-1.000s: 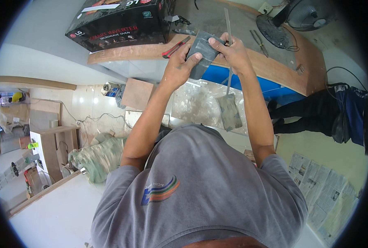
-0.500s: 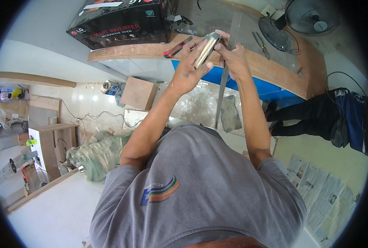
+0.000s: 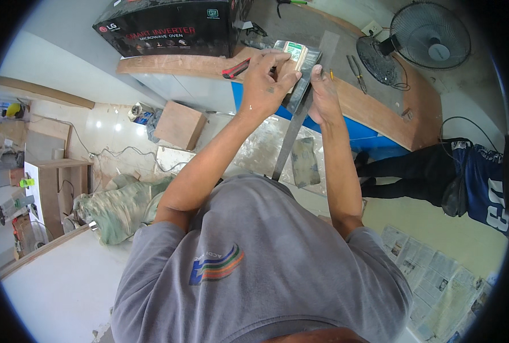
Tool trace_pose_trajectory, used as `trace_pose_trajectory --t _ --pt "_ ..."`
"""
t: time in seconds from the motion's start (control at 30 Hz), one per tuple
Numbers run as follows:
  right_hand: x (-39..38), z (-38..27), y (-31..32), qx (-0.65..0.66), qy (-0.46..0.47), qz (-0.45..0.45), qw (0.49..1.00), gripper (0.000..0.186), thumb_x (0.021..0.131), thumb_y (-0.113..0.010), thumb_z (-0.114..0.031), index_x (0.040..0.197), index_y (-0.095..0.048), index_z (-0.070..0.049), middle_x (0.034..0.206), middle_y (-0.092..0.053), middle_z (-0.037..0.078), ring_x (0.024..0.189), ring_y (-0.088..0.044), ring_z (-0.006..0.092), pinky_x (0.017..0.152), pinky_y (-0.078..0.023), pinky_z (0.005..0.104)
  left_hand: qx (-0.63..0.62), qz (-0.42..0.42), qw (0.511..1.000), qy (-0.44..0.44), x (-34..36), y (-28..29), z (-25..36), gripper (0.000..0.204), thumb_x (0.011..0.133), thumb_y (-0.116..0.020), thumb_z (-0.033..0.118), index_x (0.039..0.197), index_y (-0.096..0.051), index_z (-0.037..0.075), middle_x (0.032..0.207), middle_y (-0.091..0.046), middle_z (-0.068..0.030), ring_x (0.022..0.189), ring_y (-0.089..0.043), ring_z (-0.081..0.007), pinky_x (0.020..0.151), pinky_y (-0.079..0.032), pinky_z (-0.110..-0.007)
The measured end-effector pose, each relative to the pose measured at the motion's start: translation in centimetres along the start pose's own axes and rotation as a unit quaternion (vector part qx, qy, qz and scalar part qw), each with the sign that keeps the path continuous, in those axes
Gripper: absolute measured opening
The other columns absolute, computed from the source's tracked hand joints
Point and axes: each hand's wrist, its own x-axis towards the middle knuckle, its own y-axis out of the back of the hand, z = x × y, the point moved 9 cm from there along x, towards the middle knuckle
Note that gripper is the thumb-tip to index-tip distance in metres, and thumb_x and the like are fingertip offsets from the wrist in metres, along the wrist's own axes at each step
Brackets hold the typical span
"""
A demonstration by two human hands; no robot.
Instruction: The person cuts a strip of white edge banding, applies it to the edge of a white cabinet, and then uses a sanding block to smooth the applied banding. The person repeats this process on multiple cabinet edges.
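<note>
My left hand (image 3: 266, 86) grips a pale block (image 3: 294, 52) with a green label, its fingers over the face, against a dark grey flat piece (image 3: 301, 91). My right hand (image 3: 325, 97) holds the right side of that dark piece, thumb raised along its edge and other fingers mostly hidden behind. A long metal strip (image 3: 287, 146) runs from behind both hands down toward my body; whether my right fingers also grip it is unclear. On the counter (image 3: 406, 117) edge left of my hands lies a red-and-black utility knife (image 3: 231, 71).
A black carton (image 3: 163, 23), pliers (image 3: 355, 71) and a fan (image 3: 429, 37) are on the counter. A person in black trousers (image 3: 409, 171) is at the right. On the floor below are a square board box (image 3: 179, 123), a grey sheet (image 3: 305, 163), cords and a bundled green cover (image 3: 120, 208).
The held pieces have turned, so the labelled pale face shows. My left fingers have moved onto it. The metal strip's lower end has swung left.
</note>
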Motion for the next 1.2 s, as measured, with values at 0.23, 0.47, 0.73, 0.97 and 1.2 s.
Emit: trace_pose_trajectory --t 0.23,0.47,0.73,0.97,1.2 --pt "0.3 -1.4 -0.3 0.016 0.093 -0.022 0.995 0.060 0.097 -0.072 -0.053 0.131 -0.062 -0.005 0.118 -0.070 0.006 0.100 -0.069 0.0163 0.084 -0.060 0.0338 0.005 0.024 1.000 0.013 -0.4 0.0 0.2 0.033 0.085 -0.085 0.009 0.116 -0.074 0.004 0.122 -0.066 -0.0110 0.104 -0.067 -0.0183 0.085 -0.057 -0.030" --pt "0.0 -1.4 -0.2 -0.020 0.074 -0.015 0.997 0.052 0.097 -0.073 -0.051 0.124 -0.064 -0.008 0.109 -0.069 0.004 0.087 -0.065 0.0132 0.068 -0.054 0.0281 0.046 -0.011 0.996 -0.070 0.4 -0.5 -0.5 0.042 0.090 -0.078 0.007 0.130 -0.068 -0.003 0.122 -0.068 -0.0152 0.102 -0.070 -0.0237 0.090 -0.056 -0.036" --pt "-0.2 -1.0 -0.5 -0.016 0.068 0.012 0.998 0.052 0.097 -0.071 -0.054 0.122 -0.065 -0.009 0.102 -0.067 0.002 0.089 -0.065 0.0139 0.073 -0.055 0.0313 -0.077 -0.067 0.995 0.013 0.2 -0.9 -2.0 0.048 0.090 -0.079 0.008 0.134 -0.066 -0.004 0.136 -0.066 -0.0179 0.117 -0.068 -0.0265 0.100 -0.054 -0.036" --pt "0.0 -1.0 -0.8 -0.039 0.057 0.002 0.998 0.050 0.100 -0.067 -0.054 0.121 -0.065 -0.009 0.100 -0.067 0.002 0.081 -0.062 0.0129 0.064 -0.051 0.0276 -0.029 -0.062 0.997 -0.030 0.4 -0.8 -0.8 0.038 0.093 -0.075 0.004 0.130 -0.070 -0.001 0.136 -0.066 -0.0165 0.116 -0.068 -0.0253 0.100 -0.054 -0.036" --pt "-0.1 -1.1 -0.3 -0.047 0.046 -0.018 0.998 0.051 0.105 -0.061 -0.054 0.128 -0.061 -0.008 0.103 -0.066 0.002 0.083 -0.060 0.0123 0.067 -0.048 0.0283 0.017 -0.063 0.995 -0.078 -0.4 -1.1 0.2 0.037 0.095 -0.073 0.008 0.131 -0.068 0.001 0.129 -0.066 -0.0162 0.117 -0.065 -0.0253 0.100 -0.053 -0.036"
